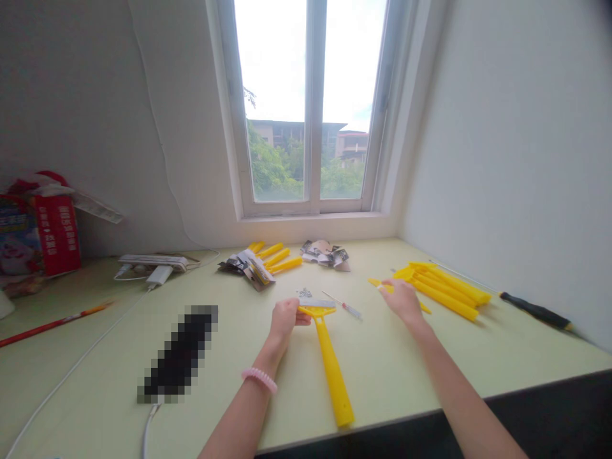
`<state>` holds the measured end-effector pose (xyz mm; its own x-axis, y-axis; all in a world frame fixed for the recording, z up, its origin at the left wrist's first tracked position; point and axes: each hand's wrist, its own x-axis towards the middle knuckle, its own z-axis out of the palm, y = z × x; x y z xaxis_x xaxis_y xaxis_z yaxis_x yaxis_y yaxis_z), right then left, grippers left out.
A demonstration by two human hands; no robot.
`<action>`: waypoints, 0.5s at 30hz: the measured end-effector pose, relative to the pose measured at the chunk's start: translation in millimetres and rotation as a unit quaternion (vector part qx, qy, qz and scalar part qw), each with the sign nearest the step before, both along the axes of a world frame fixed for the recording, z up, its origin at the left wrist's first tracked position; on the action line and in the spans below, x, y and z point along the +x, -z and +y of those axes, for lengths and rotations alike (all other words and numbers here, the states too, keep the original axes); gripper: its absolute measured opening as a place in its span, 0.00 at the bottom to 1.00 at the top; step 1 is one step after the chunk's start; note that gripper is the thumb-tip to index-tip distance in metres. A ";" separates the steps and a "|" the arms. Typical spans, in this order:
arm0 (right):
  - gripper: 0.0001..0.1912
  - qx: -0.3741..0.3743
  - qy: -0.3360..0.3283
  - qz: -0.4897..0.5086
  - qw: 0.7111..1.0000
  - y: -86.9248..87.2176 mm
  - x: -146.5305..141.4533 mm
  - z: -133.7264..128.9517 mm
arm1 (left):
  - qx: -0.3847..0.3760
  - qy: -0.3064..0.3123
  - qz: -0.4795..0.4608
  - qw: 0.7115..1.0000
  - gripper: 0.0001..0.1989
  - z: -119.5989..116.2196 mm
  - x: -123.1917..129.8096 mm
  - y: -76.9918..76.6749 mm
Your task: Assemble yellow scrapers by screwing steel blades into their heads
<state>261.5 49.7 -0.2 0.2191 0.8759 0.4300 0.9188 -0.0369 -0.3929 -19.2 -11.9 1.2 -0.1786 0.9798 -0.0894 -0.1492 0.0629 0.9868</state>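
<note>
My left hand (pixel 287 320) grips the wide head of a yellow plastic scraper (pixel 333 379), whose long handle runs toward me across the desk. A metal blade strip (pixel 316 303) lies along that head. My right hand (pixel 404 302) holds a loose yellow plastic bar (pixel 421 301) lying crosswise, its middle hidden by my fingers. Just beyond the scraper sit a small heap of metal screws (pixel 304 293) and a small screwdriver (pixel 347 308). To the right, a stack of yellow handles (pixel 447 293) lies close to my right hand.
Several yellow pieces (pixel 275 257) and torn foil packets (pixel 325 255) lie under the window. A black-handled tool (pixel 535 311) sits at the right wall. A power strip (pixel 153 261), a red pencil (pixel 52 325), a pixelated dark patch (pixel 179 354) and a red box (pixel 57 233) occupy the left.
</note>
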 end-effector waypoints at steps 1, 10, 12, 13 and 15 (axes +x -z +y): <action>0.17 -0.012 0.018 -0.044 0.999 2.5 12.0 2.8 | 0.000 0.001 0.000 1.000 0.08 0.0 0.1 0.2; 0.17 -0.063 0.032 -0.141 0.987 6.1 43.1 6.9 | 0.005 0.008 0.006 1.000 0.08 -0.7 0.8 1.1; 0.17 -0.051 0.013 -0.147 0.988 3.6 40.6 5.5 | 0.007 0.011 0.009 1.000 0.08 -1.4 0.8 0.6; 0.16 -0.057 0.009 -0.146 0.988 2.7 39.1 4.7 | 0.007 0.013 0.010 1.000 0.08 -1.6 0.8 0.5; 0.14 -0.083 0.013 -0.144 0.986 1.8 36.4 3.3 | 0.005 0.017 0.011 1.000 0.08 -1.9 0.5 0.3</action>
